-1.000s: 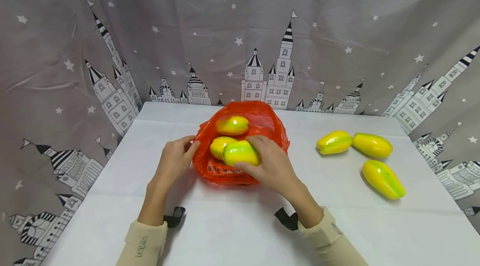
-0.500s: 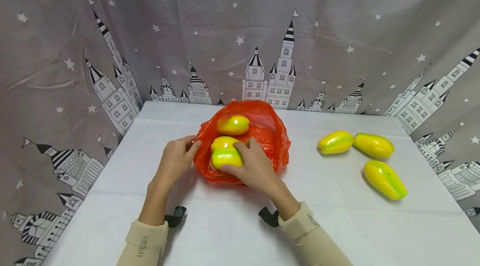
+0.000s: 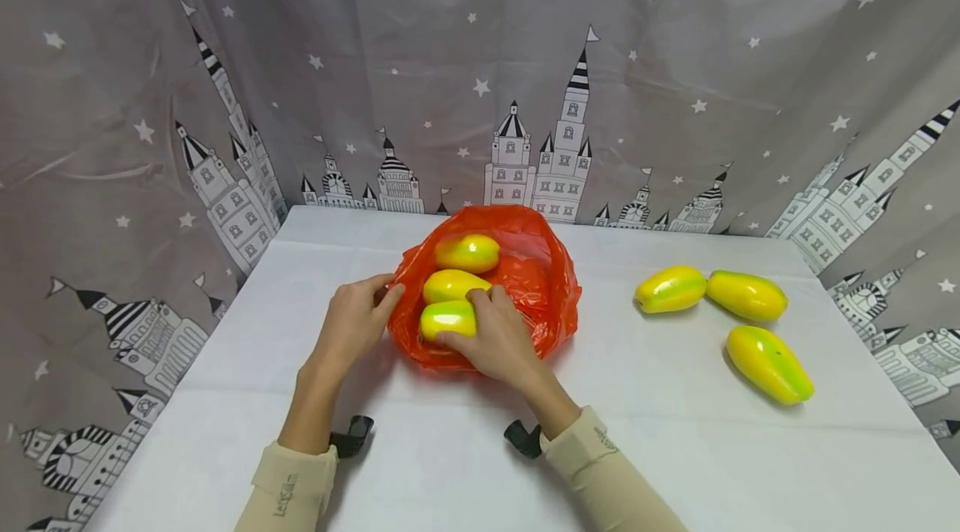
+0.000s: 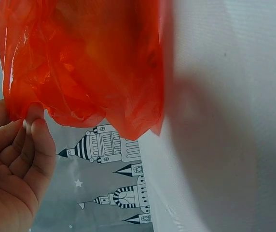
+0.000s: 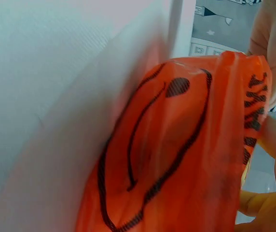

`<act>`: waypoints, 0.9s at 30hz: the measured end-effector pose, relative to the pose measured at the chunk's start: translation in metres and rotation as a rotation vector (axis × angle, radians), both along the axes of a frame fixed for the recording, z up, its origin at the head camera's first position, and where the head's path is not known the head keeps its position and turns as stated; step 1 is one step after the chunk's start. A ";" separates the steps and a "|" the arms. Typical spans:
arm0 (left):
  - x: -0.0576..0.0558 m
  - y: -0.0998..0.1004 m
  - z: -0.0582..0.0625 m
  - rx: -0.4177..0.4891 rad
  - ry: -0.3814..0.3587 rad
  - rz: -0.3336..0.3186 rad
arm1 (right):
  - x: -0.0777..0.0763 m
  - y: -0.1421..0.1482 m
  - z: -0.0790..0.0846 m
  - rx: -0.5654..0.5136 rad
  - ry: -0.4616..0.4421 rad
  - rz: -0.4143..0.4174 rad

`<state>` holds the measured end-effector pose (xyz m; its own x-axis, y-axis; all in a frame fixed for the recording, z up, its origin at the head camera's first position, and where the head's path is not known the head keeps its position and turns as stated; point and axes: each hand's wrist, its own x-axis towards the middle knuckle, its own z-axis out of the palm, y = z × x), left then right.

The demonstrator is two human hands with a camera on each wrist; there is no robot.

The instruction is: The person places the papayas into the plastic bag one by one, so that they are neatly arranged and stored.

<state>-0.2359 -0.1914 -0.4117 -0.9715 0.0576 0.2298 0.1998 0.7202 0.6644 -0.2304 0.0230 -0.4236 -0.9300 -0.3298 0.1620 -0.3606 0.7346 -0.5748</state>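
Note:
A red plastic bag point(image 3: 525, 282) lies with its mouth wide on the white table. My left hand point(image 3: 356, 315) pinches the bag's left rim between thumb and fingers; the left wrist view shows the same left hand point(image 4: 20, 159) at the bag's edge. Inside the mouth, my right hand point(image 3: 498, 336) grips a yellow-green papaya point(image 3: 446, 320) from its right side. Two more papayas sit in the bag behind it, a middle papaya point(image 3: 450, 286) and a rear papaya point(image 3: 468, 252). In the right wrist view the printed bag front point(image 5: 176, 145) hides most of the right hand.
On the table point(image 3: 660, 449) to the right lie three loose papayas: a left one point(image 3: 671, 289), a back one point(image 3: 747, 295) and a nearer one point(image 3: 769, 365). A grey castle-print curtain point(image 3: 420, 32) hangs behind and along the sides.
My right hand has moved left and lowered the papaya into the bag's front, beside the middle one. My left hand keeps its hold on the rim.

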 end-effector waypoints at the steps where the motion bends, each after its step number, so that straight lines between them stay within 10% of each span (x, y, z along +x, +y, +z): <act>1: 0.000 0.000 0.000 -0.002 0.001 0.000 | 0.000 -0.001 -0.001 0.000 -0.002 -0.002; 27: -0.001 0.000 -0.002 -0.006 0.027 -0.004 | -0.006 -0.012 -0.010 0.088 0.026 -0.045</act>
